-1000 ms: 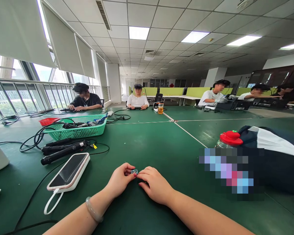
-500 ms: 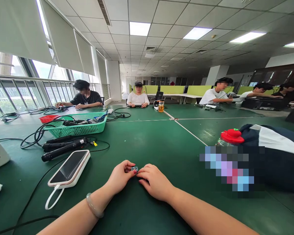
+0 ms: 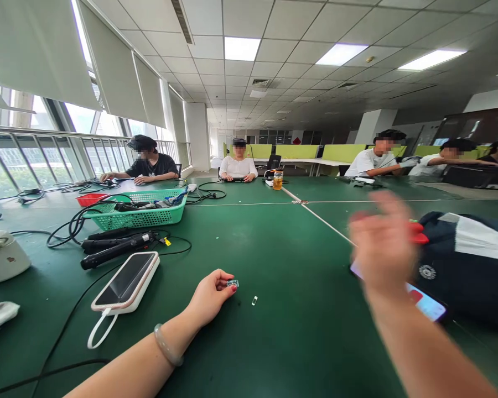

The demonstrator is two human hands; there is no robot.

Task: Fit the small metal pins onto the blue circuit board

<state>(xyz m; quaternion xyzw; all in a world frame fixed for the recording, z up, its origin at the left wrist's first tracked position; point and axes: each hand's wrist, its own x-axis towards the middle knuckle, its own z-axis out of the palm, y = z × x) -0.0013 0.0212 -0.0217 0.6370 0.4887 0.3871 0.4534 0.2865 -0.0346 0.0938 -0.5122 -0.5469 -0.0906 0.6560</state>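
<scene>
My left hand (image 3: 211,296) pinches a small blue-and-white rectangular piece (image 3: 232,283) between thumb and fingers, just above the table. The piece is too small to name its kind. A tiny white rectangular piece (image 3: 254,300) with a dark centre lies on the table to the right of it. My right hand (image 3: 384,249) is raised at the right and blurred by motion, thumb and fingers apart, with nothing seen in it. Behind its wrist a lit phone (image 3: 434,307) lies partly hidden, and a red lid (image 3: 419,232) shows beside the hand.
On the left of the green table (image 3: 216,348) are a phone with a white cable (image 3: 126,282), black rod-shaped devices (image 3: 118,251) and a green basket (image 3: 136,218) of cables. A dark bag (image 3: 473,276) sits at the right. Several people sit farther back.
My right hand has left the left hand and swung up to the right. The tiny white piece now shows on the table. My left hand still holds its piece.
</scene>
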